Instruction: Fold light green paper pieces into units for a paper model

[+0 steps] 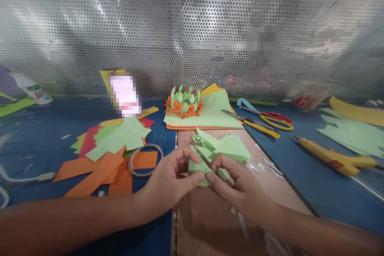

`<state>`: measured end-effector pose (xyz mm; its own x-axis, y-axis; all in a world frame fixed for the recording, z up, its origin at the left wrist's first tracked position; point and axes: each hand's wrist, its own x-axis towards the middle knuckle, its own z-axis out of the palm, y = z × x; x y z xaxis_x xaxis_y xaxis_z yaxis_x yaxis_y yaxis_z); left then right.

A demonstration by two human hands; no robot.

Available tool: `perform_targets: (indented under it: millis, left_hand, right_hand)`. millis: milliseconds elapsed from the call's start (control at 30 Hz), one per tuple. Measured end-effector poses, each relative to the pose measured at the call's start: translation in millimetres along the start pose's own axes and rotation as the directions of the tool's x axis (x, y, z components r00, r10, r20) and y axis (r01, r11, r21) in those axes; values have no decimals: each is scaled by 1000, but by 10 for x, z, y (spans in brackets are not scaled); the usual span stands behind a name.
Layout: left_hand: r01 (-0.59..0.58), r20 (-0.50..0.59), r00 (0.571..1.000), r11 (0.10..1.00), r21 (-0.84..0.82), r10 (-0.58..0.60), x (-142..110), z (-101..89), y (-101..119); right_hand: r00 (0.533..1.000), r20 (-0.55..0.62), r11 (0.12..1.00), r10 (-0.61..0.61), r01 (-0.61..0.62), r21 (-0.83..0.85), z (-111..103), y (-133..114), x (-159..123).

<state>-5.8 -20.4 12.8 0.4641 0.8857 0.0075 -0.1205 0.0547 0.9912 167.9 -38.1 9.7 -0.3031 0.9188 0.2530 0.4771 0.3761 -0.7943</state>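
Note:
A small piece of light green paper [196, 167], partly folded, is pinched between both hands above the brown board. My left hand [171, 180] grips its left side, thumb in front and fingers curled behind. On the right edge, my right hand [237, 180] pinches it with thumb and forefinger. Just behind the hands lie folded light green paper pieces [231, 147], partly covered by the held one. Farther back, a ring of green and orange folded paper [183, 103] sits on a stack of coloured sheets [222, 108].
Coloured paper strips [117, 140] and a tape roll [145, 175] lie to the left. Scissors [267, 119], tweezers [252, 124] and a yellow glue gun [330, 154] rest at right. White scraps [273, 166] dot the board [207, 220]. A perforated metal panel [180, 28] stands behind.

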Motion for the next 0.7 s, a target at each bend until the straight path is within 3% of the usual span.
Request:
perform_targets:
  millis: [133,300,700]
  left_hand:
    - [57,-33,998,994,-98,-61,31,-20,-20]
    - [80,-77,993,984,-158,-93,38,-27,-1]
    - [45,-51,997,983,-180,-55,12,-3,2]
  right_hand:
    - [998,31,998,54,-55,7,-11,-1,19]
    - [998,45,997,33,-30,-71,6,30,37]
    - [996,75,999,48,-47,-23,12,2,15]
